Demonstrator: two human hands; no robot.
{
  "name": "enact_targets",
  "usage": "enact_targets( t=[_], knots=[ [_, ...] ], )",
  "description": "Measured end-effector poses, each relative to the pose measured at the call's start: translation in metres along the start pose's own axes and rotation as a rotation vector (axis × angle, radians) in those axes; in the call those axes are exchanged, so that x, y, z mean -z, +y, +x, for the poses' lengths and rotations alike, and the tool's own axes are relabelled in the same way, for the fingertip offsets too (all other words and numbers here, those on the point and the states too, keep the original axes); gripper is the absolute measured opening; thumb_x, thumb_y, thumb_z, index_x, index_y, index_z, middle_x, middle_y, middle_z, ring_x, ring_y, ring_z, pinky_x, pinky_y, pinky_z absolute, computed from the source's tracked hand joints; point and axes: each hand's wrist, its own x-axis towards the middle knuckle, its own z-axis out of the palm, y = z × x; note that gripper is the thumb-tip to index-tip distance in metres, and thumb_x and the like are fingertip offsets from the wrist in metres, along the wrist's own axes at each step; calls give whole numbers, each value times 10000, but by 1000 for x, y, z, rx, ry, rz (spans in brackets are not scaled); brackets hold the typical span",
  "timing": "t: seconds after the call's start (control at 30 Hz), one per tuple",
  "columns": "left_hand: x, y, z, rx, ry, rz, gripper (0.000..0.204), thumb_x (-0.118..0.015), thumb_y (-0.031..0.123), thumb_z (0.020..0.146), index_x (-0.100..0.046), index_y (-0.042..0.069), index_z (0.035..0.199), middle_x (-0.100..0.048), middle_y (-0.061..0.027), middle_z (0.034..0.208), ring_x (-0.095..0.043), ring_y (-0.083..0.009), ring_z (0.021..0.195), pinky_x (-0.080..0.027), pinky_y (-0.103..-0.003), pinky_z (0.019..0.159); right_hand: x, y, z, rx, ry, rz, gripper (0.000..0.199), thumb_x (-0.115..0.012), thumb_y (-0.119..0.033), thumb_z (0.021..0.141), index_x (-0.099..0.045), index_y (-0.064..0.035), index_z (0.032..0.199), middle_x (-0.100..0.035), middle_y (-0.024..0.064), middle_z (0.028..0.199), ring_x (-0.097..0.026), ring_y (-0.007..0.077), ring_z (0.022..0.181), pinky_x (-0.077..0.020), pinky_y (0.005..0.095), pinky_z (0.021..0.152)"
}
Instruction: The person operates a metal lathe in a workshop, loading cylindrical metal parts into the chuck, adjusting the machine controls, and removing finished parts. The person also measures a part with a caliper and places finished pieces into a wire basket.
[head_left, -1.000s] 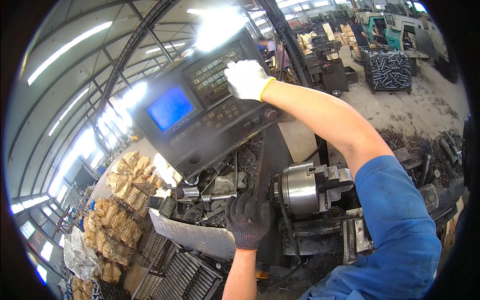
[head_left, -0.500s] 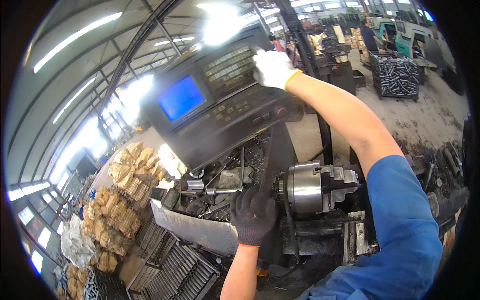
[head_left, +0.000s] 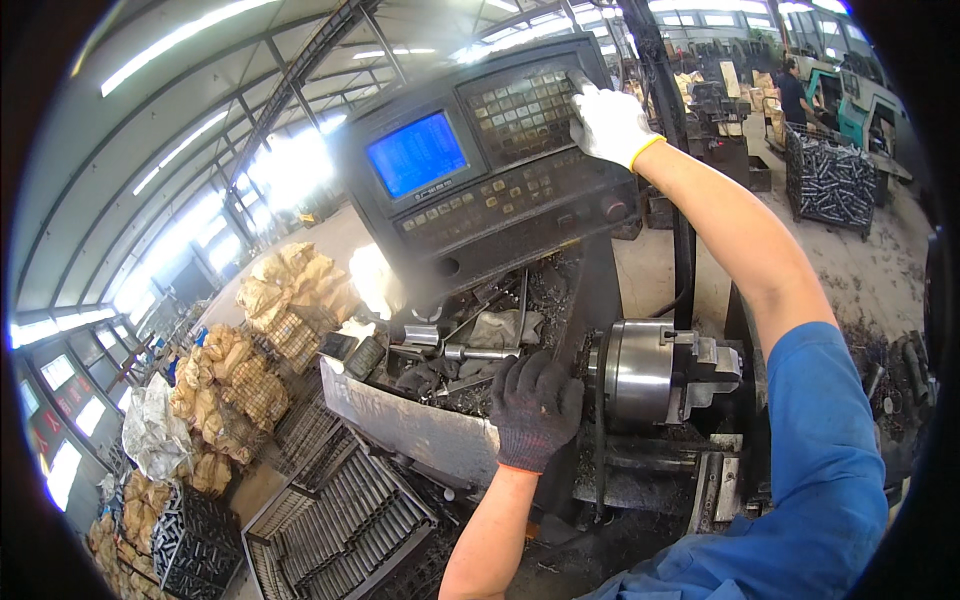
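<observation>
My right hand (head_left: 612,124), in a white glove with a yellow cuff, is raised to the right side of a machine control panel (head_left: 500,215). Its fingertips are at the edge of the keypad (head_left: 520,115), partly bent and not wrapped round anything visible. Left of the keypad, a blue screen (head_left: 416,155) is lit. My left hand (head_left: 537,410), in a dark knit glove, lies back up on the lathe's dark housing, fingers stretched forward. Just right of it is a shiny lathe chuck (head_left: 640,372) with stepped jaws (head_left: 708,368). I see no workpiece in them.
Metal tools, including a rod-like tool (head_left: 480,353), and dark scraps clutter the tray beyond my left hand. A crate of metal rods (head_left: 340,520) stands lower left. Wrapped bundles (head_left: 225,390) lie farther left. Another person (head_left: 792,95) stands far right beside a parts bin (head_left: 830,180).
The view has shifted, so the panel, chuck and both hands appear farther right. My right hand stays at the keypad edge and my left on the housing.
</observation>
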Motion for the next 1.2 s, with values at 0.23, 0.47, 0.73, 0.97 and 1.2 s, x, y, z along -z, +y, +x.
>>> enact_targets(
  t=[0.23, 0.47, 0.73, 0.97, 1.2],
  knots=[
    [-2, -1, -2, -8, 10, -4, 270, -779, 273, 853, -689, 108, 1046, -711, -127, 1146, -704, -356, 1038, -507, -541, 1062, -7, 3, 4, -32, -85, -18, 224, -717, -239, 869, -713, -48, 987, -629, 222, 1464, -755, 382, 924, -617, 514, 786],
    [-5, 0, -3, -3, 19, 5, 272, -778, 285, 858, -693, 123, 1059, -708, -118, 1165, -704, -354, 1064, -502, -542, 1068, 4, -1, 2, -15, -49, -48, 214, -693, -235, 879, -730, -46, 975, -718, 225, 1195, -757, 380, 882, -620, 502, 761],
    [0, 2, -2, 23, -22, -5, 273, -783, 290, 844, -726, 139, 1065, -710, -95, 1177, -702, -332, 1084, -497, -539, 1070, 14, -96, -36, 226, -203, 160, 185, -674, -188, 863, -718, -16, 914, -654, 288, 1375, -765, 362, 807, -623, 483, 687],
    [-3, -3, -5, 8, -3, 14, 268, -780, 283, 846, -714, 126, 1053, -710, -106, 1176, -693, -335, 1087, -496, -535, 1068, -12, -114, -31, 246, -98, 136, 176, -666, -194, 875, -741, -43, 925, -747, 198, 951, -745, 340, 806, -591, 485, 698],
    [-4, 0, -4, 8, 7, 14, 261, -787, 270, 835, -714, 125, 1040, -717, -103, 1153, -696, -330, 1077, -492, -522, 1074, -1, -112, -31, 248, -55, 136, 179, -686, -213, 883, -751, -51, 924, -758, 204, 1026, -748, 338, 807, -596, 484, 710]
  ],
)
